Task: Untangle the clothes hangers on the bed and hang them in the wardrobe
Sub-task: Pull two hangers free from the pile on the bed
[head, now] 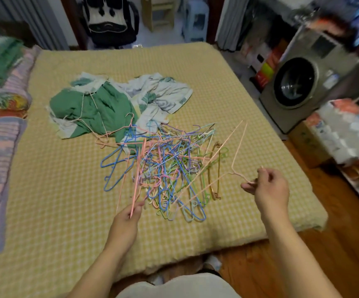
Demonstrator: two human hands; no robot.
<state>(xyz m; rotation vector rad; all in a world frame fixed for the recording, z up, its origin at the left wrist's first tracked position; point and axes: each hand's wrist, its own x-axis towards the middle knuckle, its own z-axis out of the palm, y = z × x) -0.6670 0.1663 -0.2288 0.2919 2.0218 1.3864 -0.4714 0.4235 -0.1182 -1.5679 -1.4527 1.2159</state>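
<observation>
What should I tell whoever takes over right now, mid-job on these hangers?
Left hand: pinching a pink hanger at the pile's near edge.
Right hand: gripping the hook of a peach hanger, lifted to the right of the pile but still crossing it.
Hanger pile: tangled on the bed, beside crumpled clothes.
Done: no hangers visibly set aside. Wardrobe not clearly in view.
Left: nearly all the untangling and all the hanging.

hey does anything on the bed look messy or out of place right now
Yes. The wire hangers lie in a knotted, many-coloured heap mid-bed, hooks and bars crossing. A crumpled green and white cloth sits behind them, with a pink hanger over it. The left hand and right hand each hold a pink hanger at the heap's edge.
</observation>
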